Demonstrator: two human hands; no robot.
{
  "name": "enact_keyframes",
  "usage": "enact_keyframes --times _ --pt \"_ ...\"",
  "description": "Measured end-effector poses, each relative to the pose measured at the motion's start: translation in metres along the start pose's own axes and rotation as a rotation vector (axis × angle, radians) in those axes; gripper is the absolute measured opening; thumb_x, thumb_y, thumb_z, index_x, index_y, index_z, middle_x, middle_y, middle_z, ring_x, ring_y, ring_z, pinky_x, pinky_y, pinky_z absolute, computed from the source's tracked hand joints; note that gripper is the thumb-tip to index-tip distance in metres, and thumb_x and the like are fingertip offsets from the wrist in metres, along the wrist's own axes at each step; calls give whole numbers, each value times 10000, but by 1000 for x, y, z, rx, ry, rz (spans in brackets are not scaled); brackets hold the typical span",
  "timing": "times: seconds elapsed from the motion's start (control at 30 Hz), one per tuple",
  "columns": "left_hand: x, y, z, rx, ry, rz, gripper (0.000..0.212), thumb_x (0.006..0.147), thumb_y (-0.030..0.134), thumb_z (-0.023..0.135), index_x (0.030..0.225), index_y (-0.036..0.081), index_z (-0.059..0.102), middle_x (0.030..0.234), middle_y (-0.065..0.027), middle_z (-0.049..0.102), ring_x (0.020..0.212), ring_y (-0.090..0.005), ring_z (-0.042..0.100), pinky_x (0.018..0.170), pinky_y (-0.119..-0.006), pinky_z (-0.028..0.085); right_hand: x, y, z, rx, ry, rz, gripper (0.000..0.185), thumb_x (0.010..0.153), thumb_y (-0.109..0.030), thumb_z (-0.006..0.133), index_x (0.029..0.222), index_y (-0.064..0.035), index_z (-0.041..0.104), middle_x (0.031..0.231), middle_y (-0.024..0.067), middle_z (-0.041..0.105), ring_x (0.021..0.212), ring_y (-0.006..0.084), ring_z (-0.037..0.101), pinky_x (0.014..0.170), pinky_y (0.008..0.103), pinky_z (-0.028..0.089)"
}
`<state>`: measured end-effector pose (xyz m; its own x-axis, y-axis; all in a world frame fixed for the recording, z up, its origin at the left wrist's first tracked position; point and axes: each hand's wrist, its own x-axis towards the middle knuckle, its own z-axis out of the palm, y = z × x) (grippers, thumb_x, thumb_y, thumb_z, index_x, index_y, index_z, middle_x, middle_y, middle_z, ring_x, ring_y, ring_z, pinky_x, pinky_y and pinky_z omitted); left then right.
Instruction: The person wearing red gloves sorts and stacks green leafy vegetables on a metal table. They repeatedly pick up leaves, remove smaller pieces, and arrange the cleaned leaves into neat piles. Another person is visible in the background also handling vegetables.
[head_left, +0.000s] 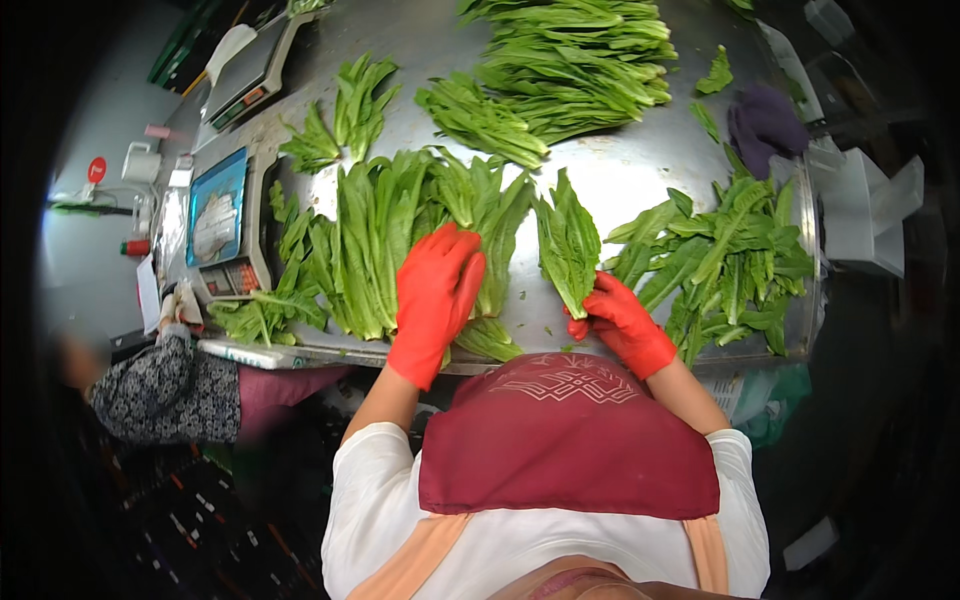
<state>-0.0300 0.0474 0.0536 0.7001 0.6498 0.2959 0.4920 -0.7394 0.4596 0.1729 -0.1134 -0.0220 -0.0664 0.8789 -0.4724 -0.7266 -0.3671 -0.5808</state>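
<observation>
Both of my hands wear red rubber gloves. My right hand (622, 322) grips the pale stem end of a small head of leafy lettuce (568, 244), its leaves pointing away from me above the metal table. My left hand (441, 296) lies over a row of long-leaved lettuce (371, 240), fingers close together on the leaves. Whether those fingers grip anything is hidden. Just beyond that hand, a short bunch (456, 187) rests across the row. Under the left wrist's right side, another lettuce piece (489, 339) sits by the table's near edge.
A loose leaf pile (735, 255) lies at right, near a purple cloth (765, 127). Stacked lettuce (577, 67) occupies the far side of the steel table (420, 49). Two scales (225, 277) (251, 75) stand at left. Another person (176, 390) is beside the table's left end.
</observation>
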Motion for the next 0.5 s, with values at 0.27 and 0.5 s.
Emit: enact_keyframes --times 0.27,0.5 --pt "1 56 45 -1323 -354 -658 315 858 136 642 1131 -7 576 926 -63 661 784 -120 603 714 -259 479 -13 4 8 -69 -57 -74 411 851 -47 563 1243 19 457 1059 148 605 858 267 663 698 320 543" --pt "-14 44 87 -1299 -269 -801 282 841 112 657 1082 -19 592 924 -54 659 797 -104 602 708 -246 485 -11 -9 17 -683 250 -163 372 856 -255 623 1055 51 548 862 128 636 728 199 638 630 293 491"
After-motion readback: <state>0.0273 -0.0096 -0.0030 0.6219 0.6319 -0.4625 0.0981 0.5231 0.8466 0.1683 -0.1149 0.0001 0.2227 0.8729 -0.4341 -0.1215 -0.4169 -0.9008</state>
